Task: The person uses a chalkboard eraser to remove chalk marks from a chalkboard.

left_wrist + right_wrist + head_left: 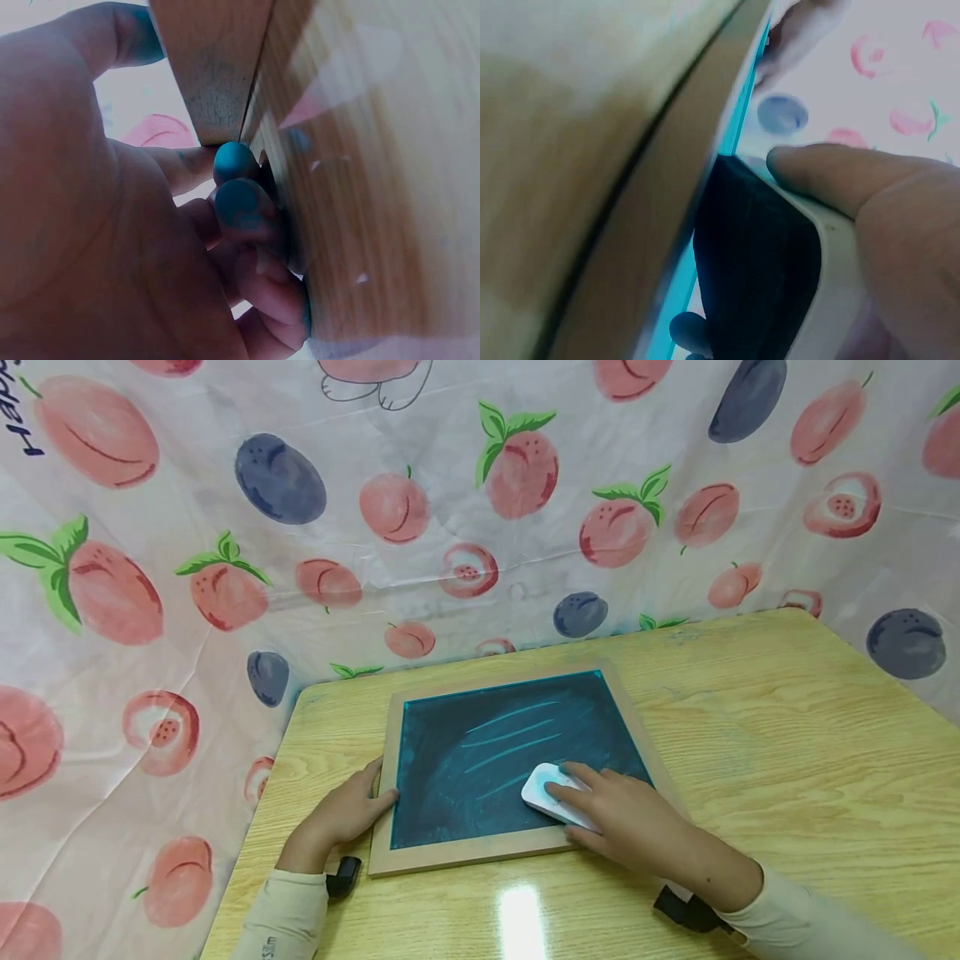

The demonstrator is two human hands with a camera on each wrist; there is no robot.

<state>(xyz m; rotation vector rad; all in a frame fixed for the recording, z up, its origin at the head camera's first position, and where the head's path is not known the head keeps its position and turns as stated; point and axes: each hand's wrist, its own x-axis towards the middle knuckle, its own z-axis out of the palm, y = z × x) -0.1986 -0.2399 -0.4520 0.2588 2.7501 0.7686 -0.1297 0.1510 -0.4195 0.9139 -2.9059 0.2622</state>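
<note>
A small chalkboard point(442, 806) in a pale wooden frame lies on the table, with several light blue chalk strokes and smears across its dark face. My left hand point(343, 814) holds the left side of the frame, thumb over the top edge and fingers along the outer side. Blue dust coats those fingertips point(237, 201) in the left wrist view. Near the board's lower right, my right hand point(633, 818) grips a white eraser point(538, 783) by its sides. The eraser's dark felt point(757, 262) faces the board in the right wrist view.
The wood-grain table point(787, 760) extends well to the right of the board. Behind and at the left hangs a fruit-print cloth point(450, 460). Black wrist devices sit at both wrists, the left one point(344, 877) close to the frame's lower left corner.
</note>
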